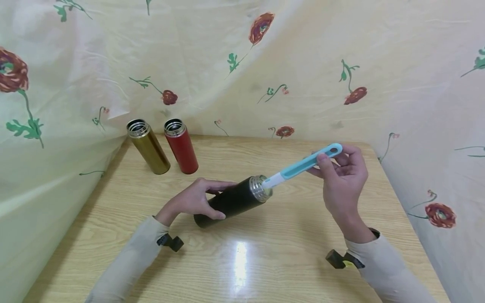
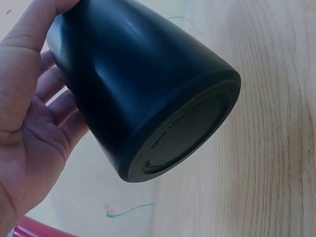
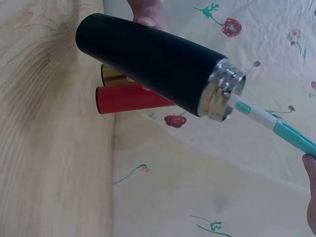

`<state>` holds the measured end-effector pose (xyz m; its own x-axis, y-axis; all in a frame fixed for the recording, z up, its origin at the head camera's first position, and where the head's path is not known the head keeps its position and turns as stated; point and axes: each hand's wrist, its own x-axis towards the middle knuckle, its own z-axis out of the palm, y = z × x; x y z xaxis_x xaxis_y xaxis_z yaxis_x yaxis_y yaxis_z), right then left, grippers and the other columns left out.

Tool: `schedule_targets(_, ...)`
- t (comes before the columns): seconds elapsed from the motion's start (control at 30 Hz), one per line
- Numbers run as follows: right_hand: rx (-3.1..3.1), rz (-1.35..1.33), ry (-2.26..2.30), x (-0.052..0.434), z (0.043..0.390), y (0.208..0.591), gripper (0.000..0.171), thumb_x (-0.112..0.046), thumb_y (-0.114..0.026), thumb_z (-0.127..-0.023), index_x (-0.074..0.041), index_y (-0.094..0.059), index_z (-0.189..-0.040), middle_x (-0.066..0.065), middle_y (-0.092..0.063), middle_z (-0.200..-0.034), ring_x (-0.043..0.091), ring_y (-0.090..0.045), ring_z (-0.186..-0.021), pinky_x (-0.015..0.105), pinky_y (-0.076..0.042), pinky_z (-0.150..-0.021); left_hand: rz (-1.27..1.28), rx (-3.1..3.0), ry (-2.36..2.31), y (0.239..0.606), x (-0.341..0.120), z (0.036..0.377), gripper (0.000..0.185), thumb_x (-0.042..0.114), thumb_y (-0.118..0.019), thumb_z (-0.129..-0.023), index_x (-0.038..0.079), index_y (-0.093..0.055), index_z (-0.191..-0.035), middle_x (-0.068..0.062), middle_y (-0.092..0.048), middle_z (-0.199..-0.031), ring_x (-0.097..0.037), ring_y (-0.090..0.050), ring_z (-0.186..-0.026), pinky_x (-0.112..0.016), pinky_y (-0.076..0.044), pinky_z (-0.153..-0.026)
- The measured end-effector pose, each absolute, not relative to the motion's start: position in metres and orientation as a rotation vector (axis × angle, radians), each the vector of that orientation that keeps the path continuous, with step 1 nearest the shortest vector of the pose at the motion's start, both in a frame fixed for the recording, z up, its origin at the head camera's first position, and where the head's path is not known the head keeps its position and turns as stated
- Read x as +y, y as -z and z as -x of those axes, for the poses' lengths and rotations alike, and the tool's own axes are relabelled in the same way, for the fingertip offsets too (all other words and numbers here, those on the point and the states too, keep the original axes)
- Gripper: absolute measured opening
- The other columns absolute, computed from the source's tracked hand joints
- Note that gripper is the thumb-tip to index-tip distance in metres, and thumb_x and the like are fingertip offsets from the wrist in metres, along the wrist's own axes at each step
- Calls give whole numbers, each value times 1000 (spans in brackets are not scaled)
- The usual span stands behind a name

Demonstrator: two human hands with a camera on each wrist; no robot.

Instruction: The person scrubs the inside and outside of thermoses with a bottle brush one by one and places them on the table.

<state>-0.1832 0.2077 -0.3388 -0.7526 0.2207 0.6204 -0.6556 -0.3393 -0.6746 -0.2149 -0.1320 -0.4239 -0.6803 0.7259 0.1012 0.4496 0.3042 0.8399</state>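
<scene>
My left hand (image 1: pixel 201 198) grips a black thermos bottle (image 1: pixel 235 201) round its lower body, thumb on the near side. The bottle lies tilted above the table, its lidless steel neck (image 3: pixel 217 94) pointing right and its flat base (image 2: pixel 185 133) facing the left wrist camera. My right hand (image 1: pixel 345 181) pinches the light-blue handle (image 1: pixel 303 166) of a bottle brush near its end, which has a hanging hole. The brush's white shaft (image 1: pixel 273 181) runs into the bottle's mouth; its head is hidden inside.
A gold thermos bottle (image 1: pixel 153 149) and a red thermos bottle (image 1: pixel 183 149) stand lidless, side by side, at the back left of the wooden table (image 1: pixel 288 252). A flowered cloth (image 1: pixel 212 63) hangs behind the table and along both sides.
</scene>
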Motion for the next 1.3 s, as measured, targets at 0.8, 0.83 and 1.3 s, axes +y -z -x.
schedule_targets(0.8, -1526, -566, -2175, 184, 177, 372, 20, 18, -61, -91, 5, -56, -106, 12, -71, -97, 21, -75, -84, 39, -62, -73, -1036, 2294, -1334, 426, -126, 213, 80, 27, -90, -77, 19, -55, -148, 3, -62, -142, -16, -60, -128, -44, -52, -104)
schedule_targets(0.83, -1538, -563, -2173, 182, 177, 374, 21, 18, -61, -91, 4, -56, -106, 12, -71, -97, 20, -75, -84, 39, -62, -74, -1033, 2295, -1335, 426, -126, 213, 80, 27, -90, -77, 20, -55, -148, 3, -62, -142, -16, -60, -128, -44, -52, -104)
schedule_targets(1.3, -1568, -556, -2121, 181, 176, 377, 18, 15, -63, -92, 5, -55, -106, 12, -71, -96, 20, -75, -84, 39, -62, -72, -1012, 2295, -1330, 426, -128, 213, 82, 27, -90, -78, 18, -53, -150, 0, -59, -146, -21, -58, -131, -50, -50, -106)
